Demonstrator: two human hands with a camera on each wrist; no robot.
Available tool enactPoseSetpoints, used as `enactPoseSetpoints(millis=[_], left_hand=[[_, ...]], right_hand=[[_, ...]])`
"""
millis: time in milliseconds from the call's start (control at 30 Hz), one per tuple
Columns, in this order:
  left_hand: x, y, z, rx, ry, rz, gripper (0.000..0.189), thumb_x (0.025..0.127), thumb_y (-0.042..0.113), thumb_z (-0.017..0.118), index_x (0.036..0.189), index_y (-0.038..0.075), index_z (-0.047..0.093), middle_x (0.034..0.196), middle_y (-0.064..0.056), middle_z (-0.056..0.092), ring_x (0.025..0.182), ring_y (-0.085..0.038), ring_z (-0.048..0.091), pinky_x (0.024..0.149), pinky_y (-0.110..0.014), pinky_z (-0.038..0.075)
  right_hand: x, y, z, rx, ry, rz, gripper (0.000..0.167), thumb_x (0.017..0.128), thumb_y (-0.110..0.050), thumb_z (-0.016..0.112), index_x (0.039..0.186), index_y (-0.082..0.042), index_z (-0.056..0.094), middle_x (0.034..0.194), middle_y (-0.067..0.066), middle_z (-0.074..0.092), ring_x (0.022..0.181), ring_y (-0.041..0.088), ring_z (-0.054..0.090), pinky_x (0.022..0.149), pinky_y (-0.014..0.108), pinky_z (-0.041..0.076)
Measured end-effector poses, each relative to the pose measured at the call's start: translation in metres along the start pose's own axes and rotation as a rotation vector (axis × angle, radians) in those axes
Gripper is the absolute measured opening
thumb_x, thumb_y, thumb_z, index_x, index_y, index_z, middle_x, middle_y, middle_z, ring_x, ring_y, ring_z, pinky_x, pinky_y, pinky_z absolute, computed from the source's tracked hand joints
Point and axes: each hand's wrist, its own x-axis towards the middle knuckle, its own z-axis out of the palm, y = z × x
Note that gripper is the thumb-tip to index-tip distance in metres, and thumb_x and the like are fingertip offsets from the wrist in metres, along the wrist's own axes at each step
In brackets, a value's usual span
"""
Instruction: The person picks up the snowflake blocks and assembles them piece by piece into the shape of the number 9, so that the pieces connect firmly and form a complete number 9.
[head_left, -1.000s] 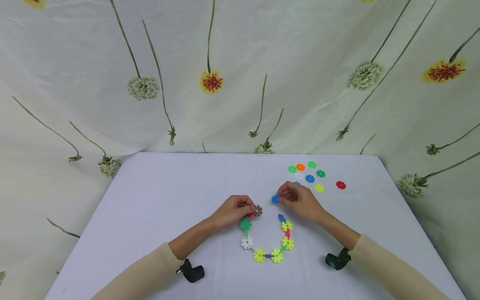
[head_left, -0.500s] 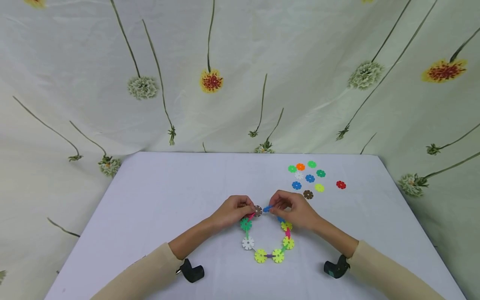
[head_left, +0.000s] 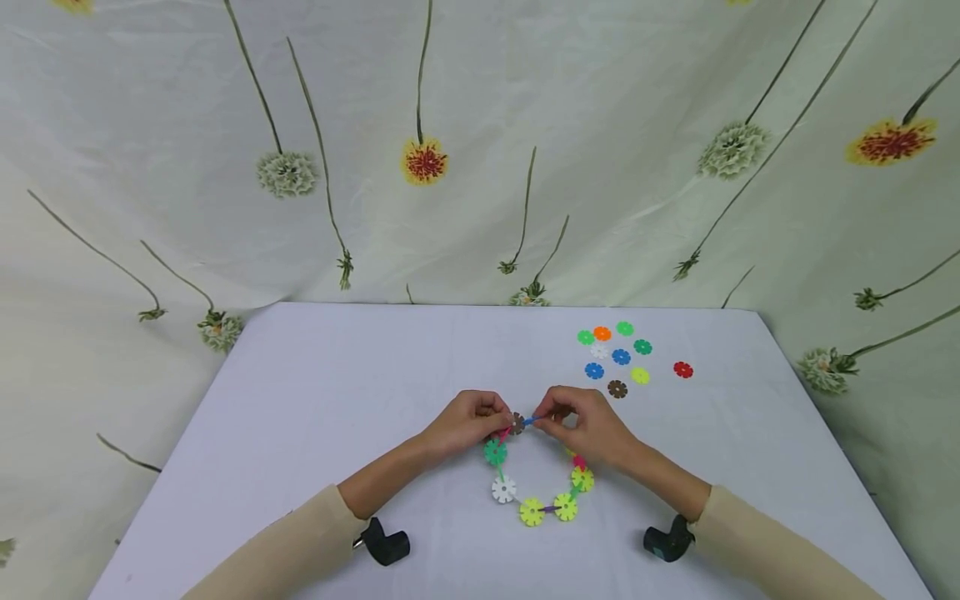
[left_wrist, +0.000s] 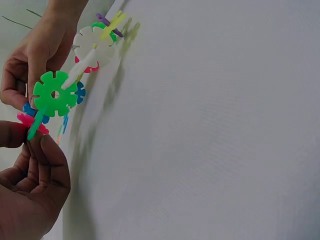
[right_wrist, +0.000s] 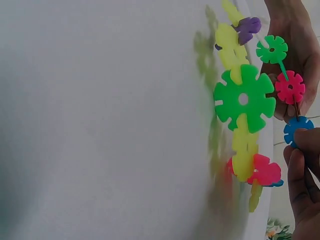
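Observation:
A looped chain of notched plastic flower discs hangs between both hands. My left hand (head_left: 468, 421) pinches the chain's pink disc (left_wrist: 33, 123), just beside the brown disc (head_left: 517, 423). My right hand (head_left: 588, 423) pinches a blue disc (right_wrist: 295, 131) between thumb and fingers; that disc's edge meets the brown one, and how deep the slots sit cannot be seen. Lower in the loop are a green disc (head_left: 495, 452), a white disc (head_left: 504, 489) and yellow discs such as this yellow disc (head_left: 532, 512). The chain's blue end on the right is hidden behind my right hand in the head view.
Several loose discs lie at the back right of the white table (head_left: 337, 375), among them a brown loose disc (head_left: 617, 389), an orange disc (head_left: 602, 333) and a red disc (head_left: 683, 369). A flower-patterned cloth (head_left: 480, 225) hangs behind the table.
My right hand has come left and down with the blue disc until it met the brown disc. The left hand stays in place. The chain's lower part has swung slightly right.

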Motion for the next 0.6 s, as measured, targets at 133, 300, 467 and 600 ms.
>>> enactPoseSetpoints(millis=[133,300,467,600], left_hand=[[0.0010,-0.0008,-0.0006,0.006,-0.010,0.013,0.019,0.104,0.017,0.068,0.101,-0.001,0.072,0.087,-0.001,0.074,0.073,-0.003,0.060,0.069,-0.018,0.050],[0.0024,-0.0016,-0.0021,0.037,-0.034,0.025,0.019,0.105,0.017,0.067,0.100,-0.001,0.072,0.081,0.004,0.069,0.072,-0.004,0.059,0.070,-0.018,0.050],[0.0032,-0.0011,-0.0024,0.032,-0.096,0.022,0.017,0.106,0.017,0.065,0.101,0.001,0.068,0.082,0.001,0.068,0.072,-0.006,0.059,0.069,-0.019,0.050],[0.0038,-0.0010,-0.0021,0.032,-0.129,0.032,0.015,0.107,0.014,0.062,0.103,0.001,0.066,0.085,-0.002,0.071,0.072,-0.008,0.060,0.069,-0.020,0.052]], right_hand=[[-0.0020,0.0016,0.0050,0.034,0.025,-0.001,0.010,0.094,-0.006,0.082,0.093,-0.013,0.076,0.092,0.000,0.079,0.084,0.006,0.072,0.084,0.025,0.063],[-0.0032,0.0015,0.0081,0.048,0.033,0.007,0.012,0.094,-0.007,0.082,0.092,-0.017,0.076,0.092,-0.003,0.079,0.084,0.006,0.073,0.082,0.025,0.063],[-0.0038,0.0016,0.0084,0.025,0.017,-0.023,0.010,0.095,-0.008,0.081,0.096,-0.016,0.076,0.095,-0.002,0.079,0.085,0.006,0.073,0.082,0.025,0.063],[-0.0042,-0.0006,0.0029,-0.021,-0.011,-0.076,0.017,0.095,-0.012,0.083,0.110,-0.013,0.076,0.106,-0.001,0.079,0.097,0.013,0.074,0.087,0.031,0.064]])
